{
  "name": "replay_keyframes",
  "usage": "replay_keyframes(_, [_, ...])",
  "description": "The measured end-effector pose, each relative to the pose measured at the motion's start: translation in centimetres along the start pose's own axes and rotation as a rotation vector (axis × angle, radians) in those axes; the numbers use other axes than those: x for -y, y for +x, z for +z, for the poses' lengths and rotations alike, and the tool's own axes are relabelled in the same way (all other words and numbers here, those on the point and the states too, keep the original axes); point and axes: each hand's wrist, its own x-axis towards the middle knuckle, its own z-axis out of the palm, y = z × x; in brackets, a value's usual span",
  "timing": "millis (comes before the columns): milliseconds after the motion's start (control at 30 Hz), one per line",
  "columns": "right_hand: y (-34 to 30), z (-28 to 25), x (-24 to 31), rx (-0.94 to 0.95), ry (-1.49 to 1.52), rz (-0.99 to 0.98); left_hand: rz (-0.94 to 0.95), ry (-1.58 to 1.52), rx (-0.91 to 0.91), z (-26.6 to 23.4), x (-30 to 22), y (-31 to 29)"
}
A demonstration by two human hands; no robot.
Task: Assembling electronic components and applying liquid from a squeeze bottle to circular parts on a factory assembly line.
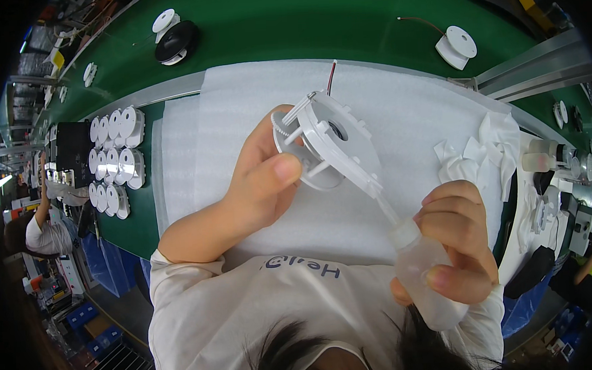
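My left hand point(265, 176) is closed on a white plastic housing point(337, 149), holding it tilted above the white sheet. The housing has round plates, short posts and a small gear at its left edge, and a dark red wire rises behind its top. In my right hand point(459, 237) is a translucent squeeze bottle point(425, 279), gripped between thumb and fingers. Its thin nozzle points up and left, with the tip at or very near the housing's lower edge; I cannot tell whether they touch. Part of the housing is hidden behind my left fingers.
White foam sheet point(231, 94) covers the bench before me. Several white round housings point(117, 164) stand in rows at the left. Crumpled white cloths point(478, 152) lie at the right. Across the green belt point(341, 28) sit a wired white part point(457, 46) and a black disc point(177, 42).
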Motion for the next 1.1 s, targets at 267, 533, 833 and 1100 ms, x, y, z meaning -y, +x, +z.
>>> replay_keyframes(267, [-1.0,1.4,-1.0,-0.330,0.889,0.783,0.158,0.079,-0.150,-1.1,0.1,3.5])
replay_keyframes(533, [-3.4,2.3,-7.2,-0.497,1.134,1.314,0.300,1.925,-0.483,-4.2,-2.9,16.3])
replay_keyframes(833, [-3.6,2.0,-7.6,-0.491,1.204,1.272,-0.012,2.182,-0.944,-9.0,-8.8,21.7])
replay_keyframes(1100, [-3.4,2.3,-7.7,-0.461,1.201,1.269,-0.701,1.878,-0.868,-23.1,-16.1,21.6])
